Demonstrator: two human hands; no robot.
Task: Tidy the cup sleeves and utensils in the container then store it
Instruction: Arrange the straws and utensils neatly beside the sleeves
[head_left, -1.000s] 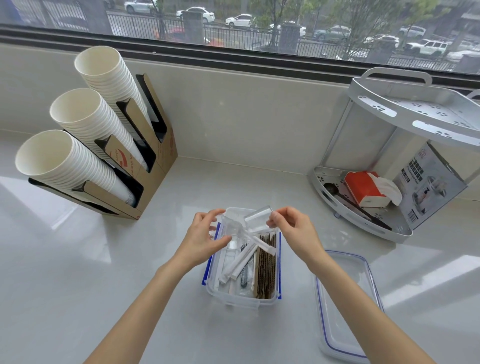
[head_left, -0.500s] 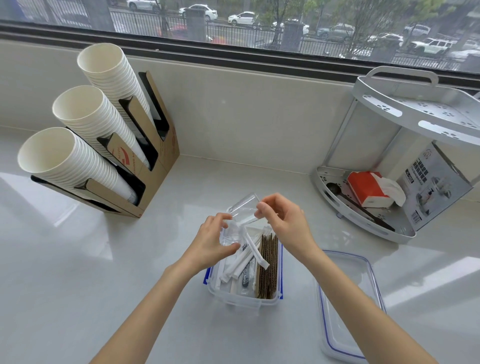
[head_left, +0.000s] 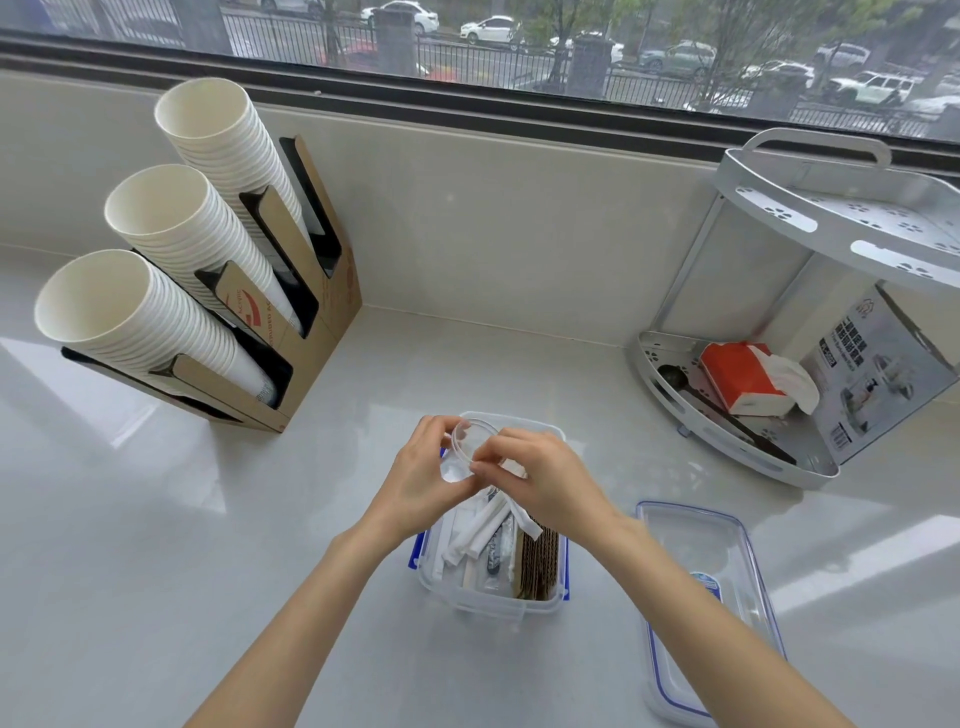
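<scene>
A drinks counter in a café or office pantry is showing here, set against a window. Three long stacks of white paper cups (head_left: 150, 306) are lying tilted in a cardboard dispenser (head_left: 311, 332) on the pale glossy counter (head_left: 156, 519). A clear container (head_left: 493, 603) is holding brown cup sleeves (head_left: 540, 564) and wrapped utensils (head_left: 480, 535), and its lid (head_left: 701, 613) is lying just beside it. A two-tier metal rack (head_left: 810, 467) in the corner is carrying a red tissue pack (head_left: 737, 376) and a printed box (head_left: 878, 374). Beyond the window (head_left: 519, 52), parked cars, trees and a railing are showing at street level.
</scene>
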